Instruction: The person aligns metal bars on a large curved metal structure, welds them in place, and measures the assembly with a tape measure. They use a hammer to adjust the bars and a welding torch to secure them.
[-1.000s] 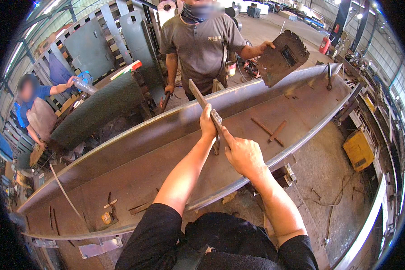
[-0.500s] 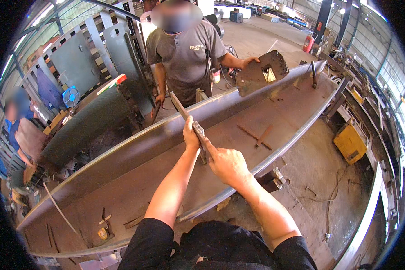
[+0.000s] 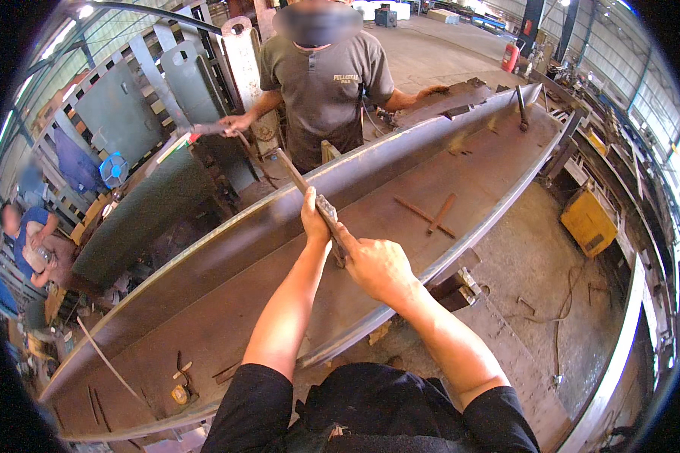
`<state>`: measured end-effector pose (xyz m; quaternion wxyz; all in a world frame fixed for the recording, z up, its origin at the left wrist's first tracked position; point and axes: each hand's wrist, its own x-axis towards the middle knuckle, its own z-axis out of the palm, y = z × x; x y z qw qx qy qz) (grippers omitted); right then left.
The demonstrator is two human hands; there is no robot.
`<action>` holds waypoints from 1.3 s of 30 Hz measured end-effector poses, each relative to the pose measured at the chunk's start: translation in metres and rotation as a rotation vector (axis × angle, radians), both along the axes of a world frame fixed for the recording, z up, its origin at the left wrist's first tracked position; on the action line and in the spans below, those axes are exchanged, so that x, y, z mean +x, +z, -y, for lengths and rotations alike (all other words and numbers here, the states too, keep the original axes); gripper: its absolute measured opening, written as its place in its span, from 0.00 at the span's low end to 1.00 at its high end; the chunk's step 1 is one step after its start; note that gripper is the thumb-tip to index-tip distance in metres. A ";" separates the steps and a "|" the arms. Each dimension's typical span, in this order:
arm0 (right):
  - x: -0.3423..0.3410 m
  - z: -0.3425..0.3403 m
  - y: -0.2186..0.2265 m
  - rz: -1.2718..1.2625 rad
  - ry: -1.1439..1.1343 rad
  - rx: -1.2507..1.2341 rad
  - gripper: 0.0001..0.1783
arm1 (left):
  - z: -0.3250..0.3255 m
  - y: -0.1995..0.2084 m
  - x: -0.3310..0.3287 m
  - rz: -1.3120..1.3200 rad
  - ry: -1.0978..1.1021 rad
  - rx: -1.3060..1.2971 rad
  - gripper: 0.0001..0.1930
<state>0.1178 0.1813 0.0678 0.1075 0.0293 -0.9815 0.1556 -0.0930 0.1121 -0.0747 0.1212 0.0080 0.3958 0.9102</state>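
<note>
A long narrow metal bar slants away from me over the big rusty steel trough. My left hand is closed around its middle, thumb up along the side. My right hand grips the nearer end, its index finger laid along the bar. Between my hands the bar has a rough, grey, lumpy part. Its lowest end is partly hidden by my fingers. Below my hands, the trough floor carries two thin rusty strips lying crossed.
Across the trough a person holds a dark tool and rests the other hand on a jagged brown plate. A hammer leans at the far right end. A tape measure lies at lower left. A yellow box stands right.
The person opposite has lowered the jagged plate toward the trough's far wall and lifted a dark tool out to the side. My hands keep nearly the same hold on the bar.
</note>
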 end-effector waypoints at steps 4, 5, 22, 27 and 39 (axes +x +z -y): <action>0.001 -0.001 0.000 -0.014 -0.008 0.003 0.32 | -0.002 0.000 0.002 -0.019 -0.012 0.000 0.26; 0.002 -0.001 -0.001 -0.022 -0.013 0.003 0.32 | -0.003 0.001 0.004 -0.022 -0.015 -0.003 0.26; -0.001 -0.004 -0.014 -0.123 0.009 0.097 0.29 | 0.005 -0.001 -0.007 -0.006 -0.056 -0.069 0.30; 0.000 -0.007 -0.007 0.019 0.000 0.062 0.35 | 0.001 0.014 0.005 0.011 -0.012 -0.129 0.28; 0.006 -0.007 0.003 -0.005 -0.006 0.063 0.33 | 0.002 0.012 0.000 -0.265 0.325 -0.488 0.35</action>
